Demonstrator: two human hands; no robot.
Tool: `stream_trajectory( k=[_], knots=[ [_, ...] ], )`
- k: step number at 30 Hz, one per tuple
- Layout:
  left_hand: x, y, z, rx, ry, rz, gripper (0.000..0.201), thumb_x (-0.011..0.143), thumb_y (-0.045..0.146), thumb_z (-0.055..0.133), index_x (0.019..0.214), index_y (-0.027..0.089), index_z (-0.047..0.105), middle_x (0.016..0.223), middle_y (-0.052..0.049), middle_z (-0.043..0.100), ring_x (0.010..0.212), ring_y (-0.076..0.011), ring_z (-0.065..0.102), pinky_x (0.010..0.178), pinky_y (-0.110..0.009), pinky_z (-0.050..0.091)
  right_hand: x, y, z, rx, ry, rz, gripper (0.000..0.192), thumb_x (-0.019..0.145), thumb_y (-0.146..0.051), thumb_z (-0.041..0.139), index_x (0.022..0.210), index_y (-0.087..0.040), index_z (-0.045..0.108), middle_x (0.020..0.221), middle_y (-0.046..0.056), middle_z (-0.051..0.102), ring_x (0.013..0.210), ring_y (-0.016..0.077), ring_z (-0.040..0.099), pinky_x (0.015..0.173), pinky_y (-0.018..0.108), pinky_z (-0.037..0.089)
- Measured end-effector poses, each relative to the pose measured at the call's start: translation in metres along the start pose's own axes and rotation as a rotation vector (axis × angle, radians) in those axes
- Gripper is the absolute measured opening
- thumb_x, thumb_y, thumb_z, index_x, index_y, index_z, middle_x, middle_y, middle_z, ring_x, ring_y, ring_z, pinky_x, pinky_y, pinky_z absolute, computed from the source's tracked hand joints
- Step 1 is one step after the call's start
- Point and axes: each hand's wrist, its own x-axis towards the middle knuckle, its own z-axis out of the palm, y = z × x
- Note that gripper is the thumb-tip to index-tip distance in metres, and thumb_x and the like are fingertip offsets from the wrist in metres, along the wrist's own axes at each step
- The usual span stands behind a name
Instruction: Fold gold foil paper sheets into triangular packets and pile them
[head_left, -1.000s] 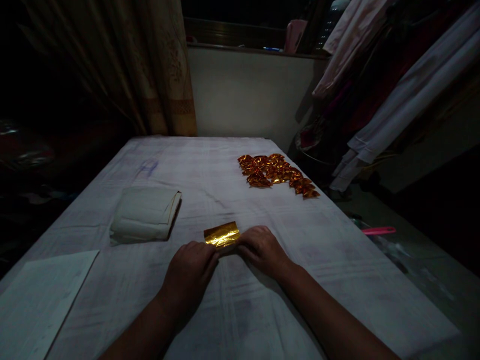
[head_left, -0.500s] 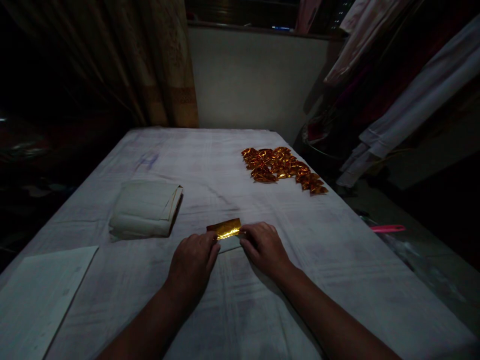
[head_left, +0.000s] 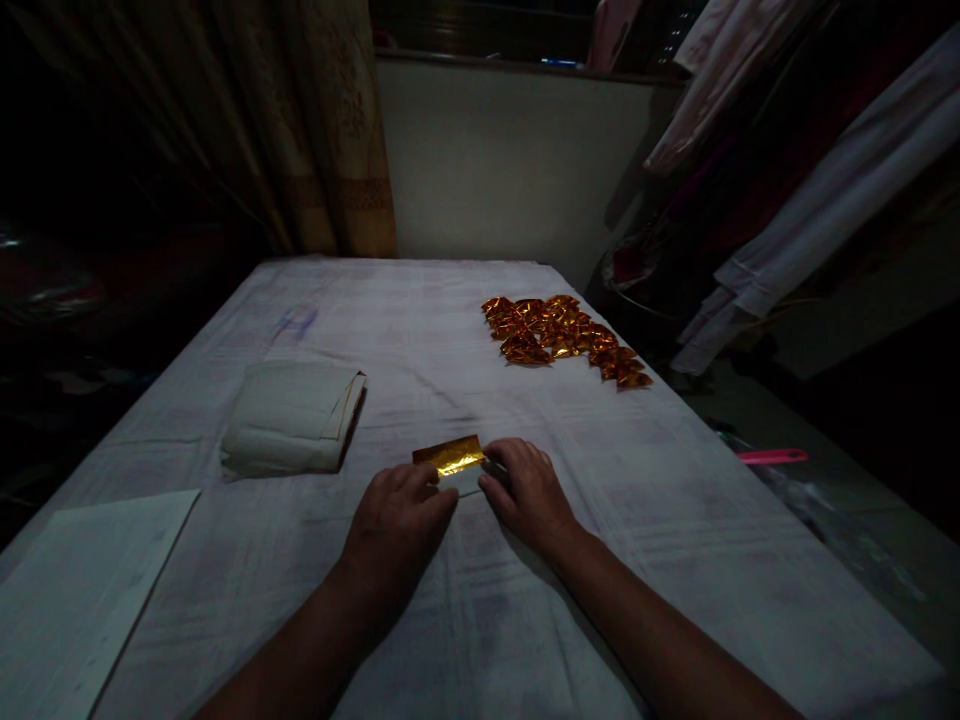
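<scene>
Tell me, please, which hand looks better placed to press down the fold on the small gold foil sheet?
Probably the left hand: its fingers lie over the small gold foil sheet; the right hand pins its end.

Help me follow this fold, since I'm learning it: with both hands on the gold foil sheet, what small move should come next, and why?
Probably press along the near edge to set the crease. The left hand and right hand both pinch the gold foil sheet, which lies partly folded on the cloth-covered table, its pale underside showing. The pile of folded gold pieces suggests a finished, flattened shape.
</scene>
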Motion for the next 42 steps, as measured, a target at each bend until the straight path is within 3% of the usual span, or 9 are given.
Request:
stream_trajectory(
  k=[5,8,11,17,26,32,35,37,42],
  knots=[
    [-0.007,-0.001,0.002,0.023,-0.003,0.108,0.028,0.094,0.016,0.060,0.120,0.026,0.066,0.096,-0.006,0.070,0.088,-0.0246,0.061,0.083,-0.042,0.043,0.001,0.000,-0.002,-0.008,-0.011,0.003,0.018,0.089,-0.021,0.060,0.106,-0.021,0.061,0.105,0.010,0.070,0.099,0.0266,0.062,0.087,0.041,0.046],
    [-0.008,0.002,0.000,0.034,-0.018,0.091,0.028,0.095,0.015,0.058,0.120,0.023,0.066,0.098,-0.007,0.070,0.089,-0.0253,0.062,0.083,-0.043,0.042,-0.007,-0.007,-0.007,-0.050,-0.023,-0.116,0.025,0.093,-0.021,0.056,0.117,-0.021,0.064,0.125,0.012,0.068,0.120,0.0287,0.058,0.101,0.047,0.041],
    [-0.006,0.006,-0.003,0.045,-0.038,0.086,0.027,0.095,0.013,0.057,0.119,0.022,0.066,0.096,-0.007,0.070,0.088,-0.0253,0.062,0.082,-0.042,0.042,-0.019,-0.019,-0.013,-0.104,-0.163,-0.234,0.034,0.098,-0.027,0.055,0.131,-0.026,0.062,0.144,0.009,0.059,0.141,0.0311,0.042,0.115,0.057,0.028],
    [-0.009,0.007,-0.009,0.078,-0.086,0.083,0.030,0.093,0.009,0.056,0.120,0.019,0.065,0.096,-0.007,0.071,0.088,-0.0259,0.064,0.082,-0.043,0.043,-0.029,-0.029,-0.023,-0.179,-0.370,-0.186,0.047,0.103,-0.040,0.050,0.148,-0.026,0.049,0.157,0.008,0.046,0.150,0.0338,0.029,0.119,0.066,0.020],
    [-0.029,-0.004,-0.028,0.033,-0.112,0.054,0.037,0.085,0.002,0.055,0.115,0.019,0.067,0.110,-0.010,0.073,0.093,-0.0276,0.067,0.083,-0.043,0.043,-0.034,-0.016,-0.025,-0.282,-0.291,-0.088,0.045,0.100,-0.036,0.054,0.144,-0.023,0.055,0.155,0.015,0.047,0.147,0.0386,0.035,0.114,0.070,0.026],
    [-0.003,-0.005,-0.034,-0.053,-0.154,-0.037,0.021,0.090,0.015,0.054,0.075,0.019,0.067,0.083,-0.008,0.070,0.080,-0.0239,0.065,0.077,-0.039,0.040,-0.030,-0.011,-0.021,-0.239,-0.245,-0.090,0.039,0.100,-0.030,0.053,0.137,-0.025,0.061,0.150,0.014,0.053,0.143,0.0344,0.043,0.113,0.062,0.033],
    [0.010,-0.006,-0.029,-0.067,-0.131,-0.130,0.009,0.089,0.026,0.063,0.086,0.019,0.067,0.097,-0.009,0.070,0.091,-0.0258,0.064,0.080,-0.038,0.042,-0.022,-0.007,-0.016,-0.186,-0.171,-0.105,0.031,0.096,-0.024,0.057,0.125,-0.024,0.068,0.142,0.014,0.060,0.135,0.0325,0.052,0.109,0.057,0.039],
    [0.014,-0.008,-0.025,-0.095,-0.116,-0.194,0.015,0.086,0.029,0.068,0.097,0.019,0.066,0.105,-0.009,0.069,0.097,-0.0268,0.063,0.082,-0.038,0.044,-0.016,-0.004,-0.013,-0.132,-0.130,-0.111,0.028,0.092,-0.021,0.061,0.118,-0.023,0.070,0.136,0.014,0.065,0.127,0.0302,0.058,0.105,0.052,0.045],
    [0.012,-0.012,-0.013,-0.205,-0.110,-0.179,0.015,0.084,0.027,0.071,0.097,0.021,0.065,0.104,-0.007,0.069,0.098,-0.0263,0.061,0.084,-0.038,0.044,-0.001,0.005,-0.007,-0.061,-0.100,-0.064,0.050,0.083,-0.024,0.070,0.132,-0.021,0.062,0.138,0.015,0.063,0.127,0.0293,0.058,0.104,0.049,0.045]
  ],
)
